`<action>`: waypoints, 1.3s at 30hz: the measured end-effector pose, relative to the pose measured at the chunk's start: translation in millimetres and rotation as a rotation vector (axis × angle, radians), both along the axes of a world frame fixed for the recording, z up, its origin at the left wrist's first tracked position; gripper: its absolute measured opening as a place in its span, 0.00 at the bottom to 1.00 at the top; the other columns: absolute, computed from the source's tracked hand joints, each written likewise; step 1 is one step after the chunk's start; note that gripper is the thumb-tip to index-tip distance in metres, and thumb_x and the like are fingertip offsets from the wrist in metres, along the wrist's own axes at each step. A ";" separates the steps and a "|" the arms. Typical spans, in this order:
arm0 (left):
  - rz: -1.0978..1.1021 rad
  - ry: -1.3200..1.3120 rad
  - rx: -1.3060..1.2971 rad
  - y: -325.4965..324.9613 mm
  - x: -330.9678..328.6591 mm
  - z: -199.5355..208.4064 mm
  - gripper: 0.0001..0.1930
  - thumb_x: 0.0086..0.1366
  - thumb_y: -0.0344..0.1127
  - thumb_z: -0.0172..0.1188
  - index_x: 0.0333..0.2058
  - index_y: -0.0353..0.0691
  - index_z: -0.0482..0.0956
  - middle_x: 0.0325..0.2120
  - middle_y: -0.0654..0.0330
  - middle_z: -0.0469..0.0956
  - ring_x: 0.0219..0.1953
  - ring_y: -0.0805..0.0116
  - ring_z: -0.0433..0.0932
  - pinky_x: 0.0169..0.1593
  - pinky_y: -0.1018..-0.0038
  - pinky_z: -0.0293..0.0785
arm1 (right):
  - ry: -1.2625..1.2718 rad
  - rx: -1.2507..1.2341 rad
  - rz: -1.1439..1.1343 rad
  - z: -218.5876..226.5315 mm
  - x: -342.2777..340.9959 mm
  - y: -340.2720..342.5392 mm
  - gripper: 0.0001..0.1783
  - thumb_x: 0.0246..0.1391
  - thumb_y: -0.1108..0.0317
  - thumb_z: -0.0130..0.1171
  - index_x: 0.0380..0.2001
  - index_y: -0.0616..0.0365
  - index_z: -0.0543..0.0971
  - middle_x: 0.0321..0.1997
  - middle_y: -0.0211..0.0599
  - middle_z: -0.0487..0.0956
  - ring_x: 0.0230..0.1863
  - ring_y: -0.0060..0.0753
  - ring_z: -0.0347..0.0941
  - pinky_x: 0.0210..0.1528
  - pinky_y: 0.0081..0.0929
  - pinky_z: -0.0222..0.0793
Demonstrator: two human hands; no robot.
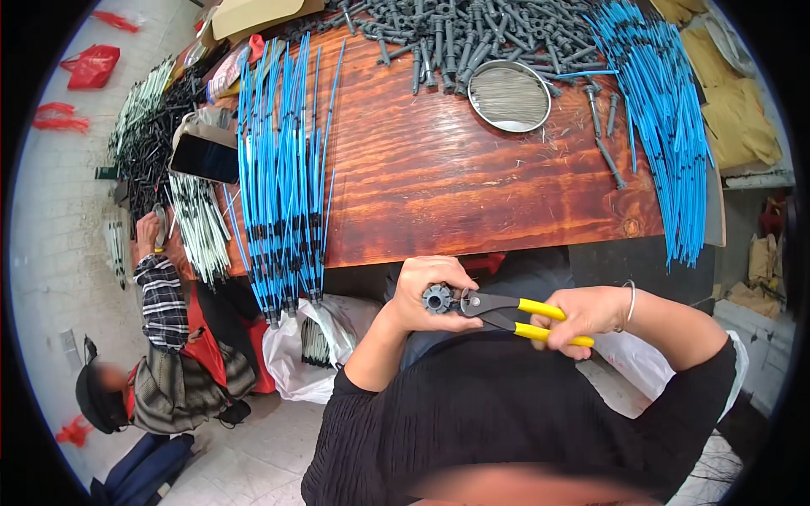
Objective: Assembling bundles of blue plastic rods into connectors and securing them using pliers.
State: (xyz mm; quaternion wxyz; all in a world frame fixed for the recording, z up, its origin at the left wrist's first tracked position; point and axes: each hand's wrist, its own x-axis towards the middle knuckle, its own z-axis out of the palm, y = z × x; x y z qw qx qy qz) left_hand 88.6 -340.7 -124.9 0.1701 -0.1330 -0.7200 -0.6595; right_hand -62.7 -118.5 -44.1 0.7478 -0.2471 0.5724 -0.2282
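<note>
In front of my chest, beyond the near edge of the table, my left hand (409, 295) is wrapped round a dark grey plastic fitting (436, 298) with a round, ribbed open end facing up. A pair of yellow-handled pliers (496, 301) lies across from the right, its jaws right beside the fitting. I cannot make out what the jaws bite on. Gripping the yellow handles is my right hand (595, 309), its fingers closed round them while the handles stand apart.
A wooden table (405, 185) carries a heap of grey plastic fittings (498, 34), a round dish of thin wires (509, 97), and bundles of blue rods left (283, 160) and right (666, 135). A phone (204, 158) leans at left. Another person (181, 371) works there.
</note>
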 end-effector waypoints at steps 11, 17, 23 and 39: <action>-0.021 -0.067 0.005 1.1 -4.0 5.0 0.21 0.36 0.31 0.75 0.29 0.30 0.77 0.21 0.54 0.76 0.22 0.65 0.75 0.28 0.73 0.72 | -0.386 0.162 -0.139 -11.9 -2.3 13.9 0.21 0.50 0.53 0.60 0.34 0.62 0.73 0.20 0.36 0.74 0.17 0.26 0.71 0.19 0.24 0.65; 0.148 -0.008 0.051 8.0 0.1 -2.3 0.22 0.36 0.33 0.75 0.29 0.30 0.77 0.20 0.54 0.76 0.21 0.65 0.75 0.28 0.72 0.72 | 0.752 -0.627 0.043 9.7 7.9 7.0 0.18 0.55 0.56 0.53 0.39 0.60 0.73 0.21 0.37 0.75 0.22 0.26 0.73 0.21 0.25 0.66; -0.012 0.032 0.035 8.4 -7.5 7.4 0.21 0.36 0.33 0.75 0.29 0.31 0.76 0.19 0.55 0.75 0.20 0.66 0.75 0.26 0.74 0.71 | -0.331 0.135 -0.029 -0.9 4.4 3.8 0.17 0.55 0.56 0.53 0.41 0.58 0.73 0.22 0.39 0.75 0.23 0.31 0.74 0.23 0.28 0.67; 0.086 -0.044 0.001 20.8 -2.0 1.1 0.25 0.37 0.34 0.77 0.30 0.33 0.70 0.19 0.60 0.71 0.21 0.71 0.71 0.27 0.75 0.69 | 1.234 -0.707 0.062 -11.5 7.8 4.6 0.22 0.37 0.62 0.64 0.37 0.60 0.71 0.31 0.41 0.73 0.33 0.43 0.73 0.32 0.35 0.67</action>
